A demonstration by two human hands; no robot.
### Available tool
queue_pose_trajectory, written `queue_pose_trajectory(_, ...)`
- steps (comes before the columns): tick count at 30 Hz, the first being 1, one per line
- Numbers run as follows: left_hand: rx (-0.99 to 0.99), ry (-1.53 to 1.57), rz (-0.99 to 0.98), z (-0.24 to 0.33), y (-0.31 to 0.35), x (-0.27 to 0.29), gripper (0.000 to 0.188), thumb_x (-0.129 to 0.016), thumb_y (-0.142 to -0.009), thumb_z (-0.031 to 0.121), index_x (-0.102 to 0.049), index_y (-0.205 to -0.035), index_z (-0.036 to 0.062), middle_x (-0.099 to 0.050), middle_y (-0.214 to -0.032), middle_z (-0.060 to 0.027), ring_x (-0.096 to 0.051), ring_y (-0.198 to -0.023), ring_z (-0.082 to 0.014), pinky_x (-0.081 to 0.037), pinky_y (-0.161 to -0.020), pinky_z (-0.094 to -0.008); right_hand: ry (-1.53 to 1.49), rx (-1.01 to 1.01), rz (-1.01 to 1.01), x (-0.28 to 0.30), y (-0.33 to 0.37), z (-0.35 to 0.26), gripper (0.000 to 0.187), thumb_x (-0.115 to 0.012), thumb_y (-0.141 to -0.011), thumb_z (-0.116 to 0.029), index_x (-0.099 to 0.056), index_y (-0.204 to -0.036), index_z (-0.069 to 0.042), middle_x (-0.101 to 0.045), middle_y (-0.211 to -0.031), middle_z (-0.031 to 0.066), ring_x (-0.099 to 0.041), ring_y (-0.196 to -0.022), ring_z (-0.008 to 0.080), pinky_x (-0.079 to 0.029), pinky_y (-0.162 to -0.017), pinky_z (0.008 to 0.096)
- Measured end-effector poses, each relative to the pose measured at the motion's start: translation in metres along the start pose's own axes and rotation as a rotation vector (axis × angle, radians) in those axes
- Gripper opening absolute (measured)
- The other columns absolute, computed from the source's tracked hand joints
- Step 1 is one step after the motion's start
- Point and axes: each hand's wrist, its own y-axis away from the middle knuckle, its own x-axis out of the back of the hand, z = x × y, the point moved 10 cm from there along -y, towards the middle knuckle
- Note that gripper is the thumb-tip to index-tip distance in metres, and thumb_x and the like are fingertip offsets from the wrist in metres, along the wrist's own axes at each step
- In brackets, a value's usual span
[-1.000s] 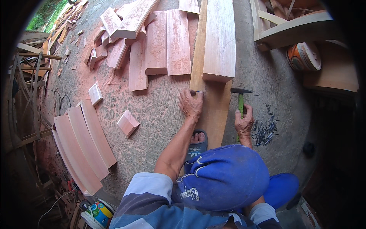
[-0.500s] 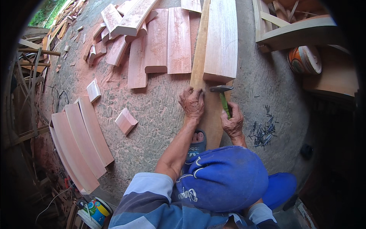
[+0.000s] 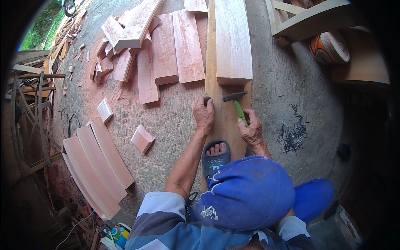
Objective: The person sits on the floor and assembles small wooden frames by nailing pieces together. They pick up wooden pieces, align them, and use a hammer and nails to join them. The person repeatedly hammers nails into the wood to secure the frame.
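Observation:
My right hand is closed round the green handle of a hammer. The dark hammer head is over a long brown plank, just short of the end of a thick pale wood block lying on it. At the plank's left edge is my left hand, its fingers curled and pinched together. Whatever sits in that pinch, if anything, is too small to make out. My sandalled foot rests on the near part of the plank. Loose nails lie in a heap on the floor to the right.
Pink-dusted boards are piled at the far left. Curved wood pieces lie side by side at the left, with two small offcuts nearby. A wooden frame and an orange tub stand at the far right.
My left hand has drawn back slightly toward the plank's left edge. The hammer head has turned and tilts a little differently over the plank. The whole view has shifted slightly.

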Motion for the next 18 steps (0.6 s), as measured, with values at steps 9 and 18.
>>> queue_pose_trajectory(9,0.016,-0.197,0.322,-0.027,-0.006,0.053,0.014,-0.065,-0.09,0.008,-0.068,-0.101,-0.0006,-0.068,-0.101,-0.0173,-0.068,-0.09,-0.0331,-0.054,-0.082,-0.0415,-0.05,-0.091,-0.013,-0.001,0.003,0.01,0.029,-0.065,-0.087,-0.008,-0.061,-0.116,-0.002,-0.068,-0.093,0.0176,-0.069,-0.08,0.032,-0.055,-0.074,0.0419)
queue_pose_trajectory(18,-0.475,-0.626,-0.228,0.003,-0.061,0.027,0.014,-0.063,-0.093,0.012,-0.071,-0.104,0.0119,-0.067,-0.103,-0.0125,-0.067,-0.096,-0.0353,-0.055,-0.084,-0.0446,-0.002,-0.06,-0.053,-0.01,0.006,0.009,0.029,-0.066,-0.088,-0.009,-0.062,-0.116,-0.002,-0.068,-0.094,0.0178,-0.07,-0.08,0.0321,-0.056,-0.074,0.0415)
